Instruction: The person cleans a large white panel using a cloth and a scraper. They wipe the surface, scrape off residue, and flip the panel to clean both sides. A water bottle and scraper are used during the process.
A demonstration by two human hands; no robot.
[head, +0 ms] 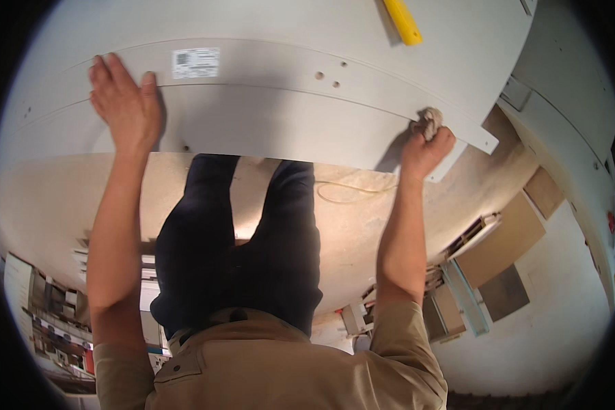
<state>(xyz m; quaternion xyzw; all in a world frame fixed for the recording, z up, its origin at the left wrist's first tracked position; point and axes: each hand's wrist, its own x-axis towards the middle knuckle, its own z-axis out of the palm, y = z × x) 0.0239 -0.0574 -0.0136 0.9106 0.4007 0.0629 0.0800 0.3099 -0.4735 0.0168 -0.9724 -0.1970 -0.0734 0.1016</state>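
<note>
My left hand (pixel 125 110) rests palm down on white panels, thumb spread from the fingers, holding nothing. Beneath it lie a long panel strip (pixel 266 61) and, along the near edge, another white panel (pixel 282 123). A printed label (pixel 196 63) is stuck on the strip, just right of that hand. Three drilled holes (pixel 319 76) show farther right. A crumpled cloth rag (pixel 431 123) is gripped in my right hand (pixel 426 151), which presses near the right end of the panels. The rag's underside is hidden by the fingers.
Beyond the strip, a tool's yellow handle (pixel 404 23) lies on a white surface; its far part is out of frame. A thin cable or hose (pixel 348 195) loops on the floor. Boards (pixel 497 241) lean at right, near a long white bench or panel (pixel 558 154).
</note>
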